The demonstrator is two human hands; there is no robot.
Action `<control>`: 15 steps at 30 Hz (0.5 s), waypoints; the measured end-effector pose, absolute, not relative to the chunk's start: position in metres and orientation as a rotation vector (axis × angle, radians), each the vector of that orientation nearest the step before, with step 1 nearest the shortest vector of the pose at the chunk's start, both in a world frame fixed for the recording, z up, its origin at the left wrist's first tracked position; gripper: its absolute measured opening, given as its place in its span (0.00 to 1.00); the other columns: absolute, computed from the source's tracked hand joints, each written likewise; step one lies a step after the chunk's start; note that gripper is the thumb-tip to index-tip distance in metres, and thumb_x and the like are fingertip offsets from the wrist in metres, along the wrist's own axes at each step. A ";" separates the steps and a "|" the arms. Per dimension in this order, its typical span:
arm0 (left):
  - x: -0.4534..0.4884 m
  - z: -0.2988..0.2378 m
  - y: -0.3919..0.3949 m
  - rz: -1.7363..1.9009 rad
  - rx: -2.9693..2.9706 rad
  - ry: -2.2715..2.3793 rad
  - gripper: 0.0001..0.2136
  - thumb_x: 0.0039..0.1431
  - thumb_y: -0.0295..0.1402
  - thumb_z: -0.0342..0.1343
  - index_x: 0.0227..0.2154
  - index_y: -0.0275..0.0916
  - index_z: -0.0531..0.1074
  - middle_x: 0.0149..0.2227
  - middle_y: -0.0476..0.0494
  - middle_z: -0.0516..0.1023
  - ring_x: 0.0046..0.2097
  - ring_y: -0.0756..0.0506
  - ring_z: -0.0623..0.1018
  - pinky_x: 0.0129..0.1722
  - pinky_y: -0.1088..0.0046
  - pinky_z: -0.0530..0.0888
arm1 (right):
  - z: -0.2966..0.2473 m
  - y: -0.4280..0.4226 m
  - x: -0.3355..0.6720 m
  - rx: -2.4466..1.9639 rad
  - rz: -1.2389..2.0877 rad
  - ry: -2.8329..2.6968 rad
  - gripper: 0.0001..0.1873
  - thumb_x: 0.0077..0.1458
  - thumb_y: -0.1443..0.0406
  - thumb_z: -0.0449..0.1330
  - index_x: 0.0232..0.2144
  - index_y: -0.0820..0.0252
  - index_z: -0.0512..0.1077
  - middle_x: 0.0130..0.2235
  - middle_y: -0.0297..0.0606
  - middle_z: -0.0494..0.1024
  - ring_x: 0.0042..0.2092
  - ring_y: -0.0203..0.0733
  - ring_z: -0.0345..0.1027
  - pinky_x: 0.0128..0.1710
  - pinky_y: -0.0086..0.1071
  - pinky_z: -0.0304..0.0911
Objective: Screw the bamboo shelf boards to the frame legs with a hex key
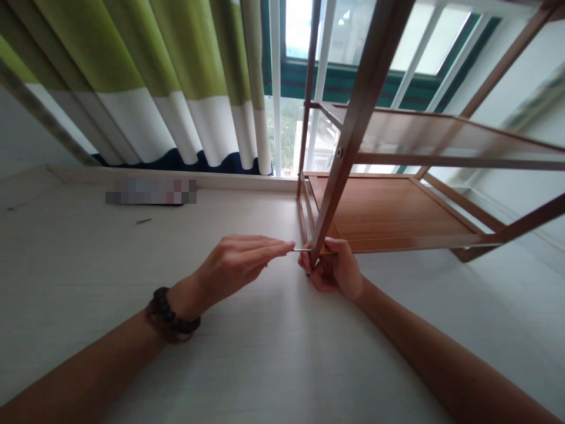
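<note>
A brown wooden shelf rack (pixel 353 126) stands tilted in view on the right, with a round bolt head (pixel 339 152) set in its near leg. My left hand (pixel 236 259), fingers straight and pressed together, holds a thin metal hex key (pixel 302 250) whose far end meets the lower part of that leg. Most of the key is hidden by the fingers. At the rack's lower corner, my right hand (pixel 339 270) is closed around the leg and the edge of the bottom shelf board (pixel 397 206). A dark beaded bracelet (pixel 170 312) circles my left wrist.
Pale flooring (pixel 247 353) spreads beneath my hands. A pixelated flat item (pixel 150 192) and a small brown stick-like piece (pixel 143 221) lie at the left. Green, white and navy curtains (pixel 176 82) hang beside a barred window (pixel 339 35) behind the rack.
</note>
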State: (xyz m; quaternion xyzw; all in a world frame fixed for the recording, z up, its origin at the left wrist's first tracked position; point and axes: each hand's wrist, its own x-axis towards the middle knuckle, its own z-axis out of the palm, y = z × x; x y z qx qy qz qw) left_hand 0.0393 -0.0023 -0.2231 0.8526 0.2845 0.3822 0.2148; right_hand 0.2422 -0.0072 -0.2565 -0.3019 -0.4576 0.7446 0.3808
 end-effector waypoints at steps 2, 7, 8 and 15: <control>0.039 -0.224 -0.003 1.124 2.485 0.734 0.11 0.55 0.28 0.51 0.39 0.42 0.75 0.40 0.44 0.78 0.42 0.48 0.77 0.44 0.72 0.74 | -0.257 -0.007 0.243 -0.788 1.898 -1.168 0.21 0.46 0.52 0.39 0.21 0.63 0.60 0.20 0.30 0.63 0.09 0.25 0.46 0.07 0.23 0.33; 0.049 -0.227 -0.010 1.079 2.074 0.882 0.11 0.55 0.34 0.52 0.38 0.37 0.75 0.41 0.40 0.77 0.36 0.48 0.77 0.34 0.73 0.77 | -0.259 -0.006 0.244 -0.709 1.871 -1.208 0.21 0.48 0.52 0.40 0.23 0.63 0.61 0.21 0.30 0.63 0.09 0.26 0.48 0.07 0.24 0.34; 0.051 -0.226 -0.011 1.049 1.927 0.926 0.12 0.55 0.36 0.52 0.39 0.36 0.74 0.42 0.38 0.76 0.36 0.47 0.77 0.31 0.73 0.77 | -0.259 -0.006 0.244 -0.701 1.873 -1.211 0.21 0.49 0.53 0.39 0.23 0.63 0.60 0.21 0.30 0.63 0.09 0.26 0.48 0.07 0.24 0.34; 0.053 -0.216 -0.007 0.682 1.450 1.035 0.17 0.53 0.43 0.51 0.24 0.32 0.69 0.22 0.45 0.71 0.22 0.53 0.70 0.14 0.81 0.65 | -0.258 -0.006 0.244 -0.702 1.895 -1.236 0.21 0.48 0.53 0.38 0.23 0.62 0.60 0.22 0.29 0.62 0.09 0.25 0.46 0.07 0.23 0.34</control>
